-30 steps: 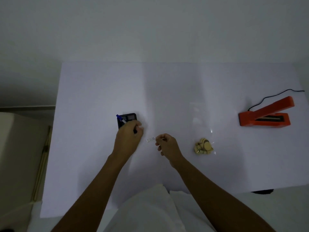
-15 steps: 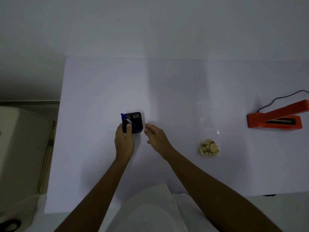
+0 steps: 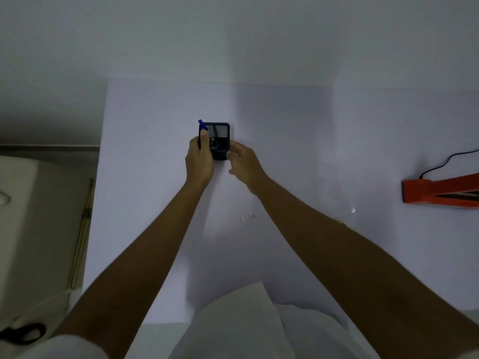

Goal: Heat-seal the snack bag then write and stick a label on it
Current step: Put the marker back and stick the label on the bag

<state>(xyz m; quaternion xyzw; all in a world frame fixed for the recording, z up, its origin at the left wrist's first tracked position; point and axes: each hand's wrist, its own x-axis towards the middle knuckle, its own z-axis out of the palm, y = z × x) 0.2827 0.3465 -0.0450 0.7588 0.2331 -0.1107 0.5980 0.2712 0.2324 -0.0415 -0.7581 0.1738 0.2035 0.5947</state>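
Note:
A black square pen holder (image 3: 219, 130) stands mid-table with a blue pen (image 3: 203, 125) leaning out of its left corner. My left hand (image 3: 199, 161) grips the holder's left side, thumb over the rim beside the pen. My right hand (image 3: 243, 163) is at the holder's right lower corner, fingers loosely spread and touching it, holding nothing. A small white label (image 3: 249, 218) lies flat on the table between my forearms. The clear snack bag (image 3: 352, 211) is mostly hidden behind my right forearm. The orange heat sealer (image 3: 438, 190) sits at the right edge, jaw raised.
The sealer's black cable (image 3: 440, 164) runs off to the right. The white table (image 3: 298, 125) ends at a left edge, past which stands a beige object (image 3: 39, 216). Black scissors (image 3: 23, 332) lie at the bottom left corner.
My right hand let go of the label, which now lies on the table, and reached forward to the holder. My left hand closed on the holder's left side.

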